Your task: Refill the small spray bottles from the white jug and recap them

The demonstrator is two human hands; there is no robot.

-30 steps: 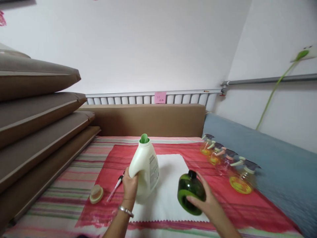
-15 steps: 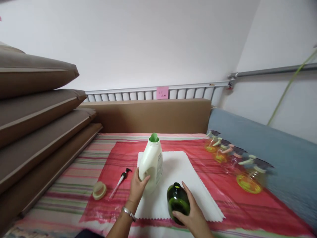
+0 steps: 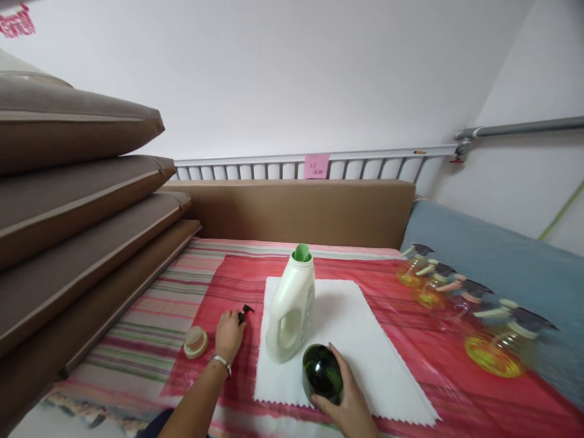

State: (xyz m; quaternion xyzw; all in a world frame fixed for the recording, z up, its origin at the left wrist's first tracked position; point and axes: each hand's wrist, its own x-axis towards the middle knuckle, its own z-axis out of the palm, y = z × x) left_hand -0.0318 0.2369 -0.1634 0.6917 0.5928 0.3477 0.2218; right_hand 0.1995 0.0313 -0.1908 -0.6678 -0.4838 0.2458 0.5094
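Note:
A white detergent jug point(image 3: 292, 310) with an open green spout stands free on a white cloth point(image 3: 342, 340). My left hand point(image 3: 229, 334) rests on the red sheet to the jug's left, fingers curled over a pump dispenser whose black head point(image 3: 245, 312) pokes out. A round cream cap point(image 3: 196, 342) lies just left of that hand. My right hand point(image 3: 347, 404) grips a dark green bottle point(image 3: 322, 372) at the cloth's near edge.
Several clear spray bottles point(image 3: 456, 292) with yellow liquid line the right side by a blue cushion point(image 3: 511, 261). Brown cushions point(image 3: 82, 201) are stacked at the left. A brown board point(image 3: 296, 210) and a white rail close the far side.
My left hand let go of the white jug and moved left onto the pump dispenser. The jug now stands alone. The view has shifted to the left.

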